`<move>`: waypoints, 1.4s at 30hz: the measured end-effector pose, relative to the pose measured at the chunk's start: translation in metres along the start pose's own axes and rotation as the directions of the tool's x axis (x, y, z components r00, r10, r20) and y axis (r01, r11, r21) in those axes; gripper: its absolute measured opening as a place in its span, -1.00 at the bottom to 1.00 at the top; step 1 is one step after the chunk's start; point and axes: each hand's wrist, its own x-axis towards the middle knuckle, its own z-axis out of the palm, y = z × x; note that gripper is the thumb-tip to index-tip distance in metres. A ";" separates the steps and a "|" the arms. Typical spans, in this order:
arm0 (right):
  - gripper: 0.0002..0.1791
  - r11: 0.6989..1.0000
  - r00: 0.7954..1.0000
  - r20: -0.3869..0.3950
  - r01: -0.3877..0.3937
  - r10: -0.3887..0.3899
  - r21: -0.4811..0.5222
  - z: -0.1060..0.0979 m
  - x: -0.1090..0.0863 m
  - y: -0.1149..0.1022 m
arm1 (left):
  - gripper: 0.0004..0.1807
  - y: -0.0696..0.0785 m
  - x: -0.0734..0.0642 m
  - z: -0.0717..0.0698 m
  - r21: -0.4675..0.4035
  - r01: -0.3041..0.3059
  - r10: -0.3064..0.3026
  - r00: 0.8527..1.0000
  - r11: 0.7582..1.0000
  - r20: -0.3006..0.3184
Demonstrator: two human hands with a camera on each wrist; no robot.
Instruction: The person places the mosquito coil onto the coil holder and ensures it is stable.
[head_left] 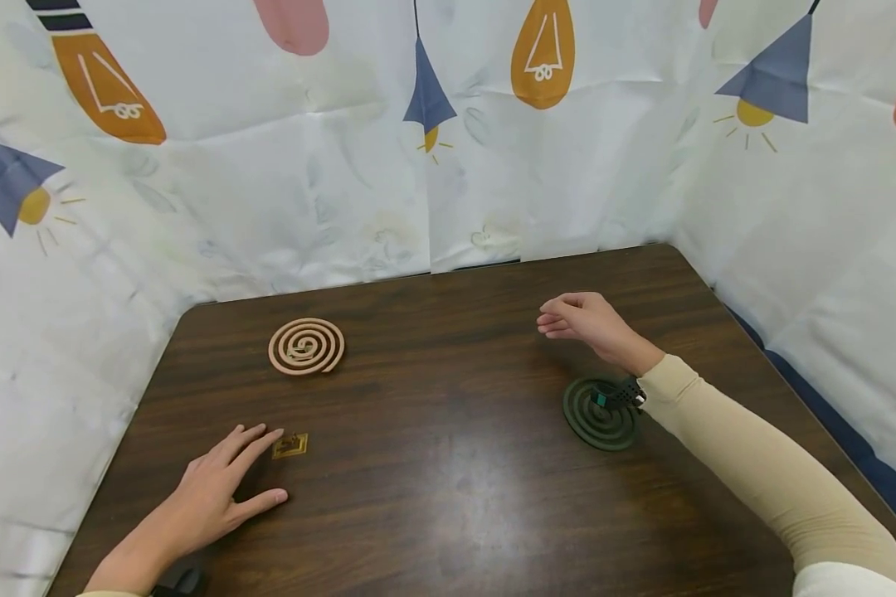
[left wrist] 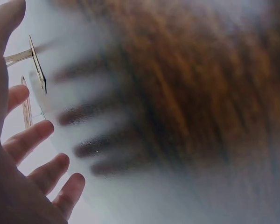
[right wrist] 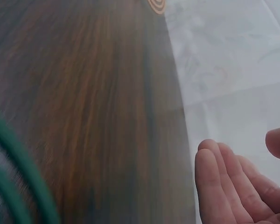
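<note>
My left hand (head_left: 212, 489) lies low over the left of the table, fingers spread and straight. Its fingertips are beside a small square gold metal stand (head_left: 290, 445); whether they touch it I cannot tell. The stand's thin plate (left wrist: 38, 70) shows edge-on in the left wrist view, apart from the fingers. My right hand (head_left: 586, 323) is raised above the table at the right, holding nothing. Its fingers (right wrist: 207, 182) lie together, nearly straight, with the thumb apart. A dark green mosquito coil (head_left: 582, 421) lies below that wrist, partly covered by the watch.
A tan mosquito coil (head_left: 275, 348) lies flat at the table's back left. Printed white cloth (head_left: 358, 199) hangs behind the brown wooden table (head_left: 433, 373) and along both sides. Glare marks the table's front middle. A black watch (head_left: 620, 394) is on the right wrist.
</note>
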 end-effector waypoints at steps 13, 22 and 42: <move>-0.40 0.998 0.997 -0.076 0.004 0.001 0.059 -0.032 -0.024 0.021 | -0.13 0.001 -0.003 0.002 0.014 0.005 -0.005 1.000 1.000 0.007; -0.37 1.000 0.995 -0.100 0.006 -0.004 0.012 -0.047 -0.038 0.036 | -0.13 0.000 -0.004 0.002 0.020 0.012 -0.012 1.000 1.000 0.009; -0.46 0.952 0.999 -0.039 -0.037 0.027 -0.304 -0.074 -0.060 0.064 | -0.03 -0.003 0.007 0.004 0.012 0.037 -0.037 0.998 0.999 0.048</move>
